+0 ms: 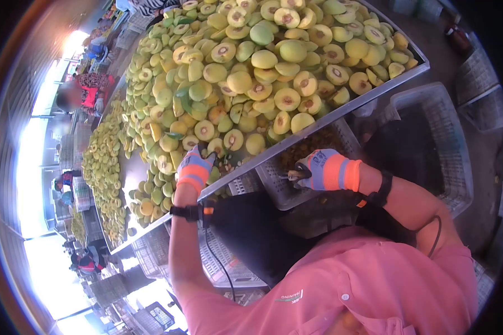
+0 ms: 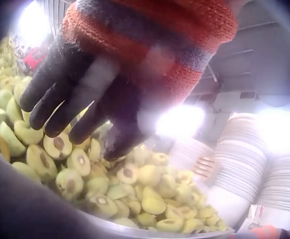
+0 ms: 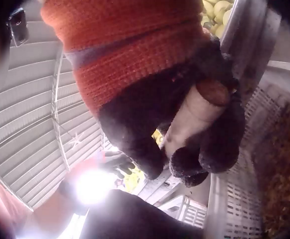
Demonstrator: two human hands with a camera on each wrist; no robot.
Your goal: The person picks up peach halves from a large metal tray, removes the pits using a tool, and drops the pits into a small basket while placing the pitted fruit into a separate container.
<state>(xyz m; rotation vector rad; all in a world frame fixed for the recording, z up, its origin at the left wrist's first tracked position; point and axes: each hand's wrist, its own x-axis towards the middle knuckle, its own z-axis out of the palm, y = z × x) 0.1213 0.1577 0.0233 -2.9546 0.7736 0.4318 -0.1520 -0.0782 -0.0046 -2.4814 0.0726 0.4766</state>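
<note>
A large heap of halved yellow-green fruit [image 1: 286, 99], many with the brown stone showing at the cut face, covers a metal-edged table. My left hand [image 1: 195, 166], in an orange and grey glove with dark fingers, reaches over the near edge of the heap. In the left wrist view its fingers [image 2: 60, 109] point down loosely at the halves, with nothing seen between them. My gloved right hand [image 1: 324, 170] is off the table, above a crate. Its fingers curl round a tool with a pale round handle [image 3: 197, 112]; the tool's working end is mostly hidden.
Below the right hand stands a grey plastic crate [image 1: 276, 192] with brown-orange scraps [image 3: 287, 174] in it. The table's raised metal rim [image 1: 318, 127] runs between my hands. A larger basket [image 1: 461, 167] stands at right. Stacked white containers [image 2: 239, 164] and other people [image 1: 92, 92] are farther off.
</note>
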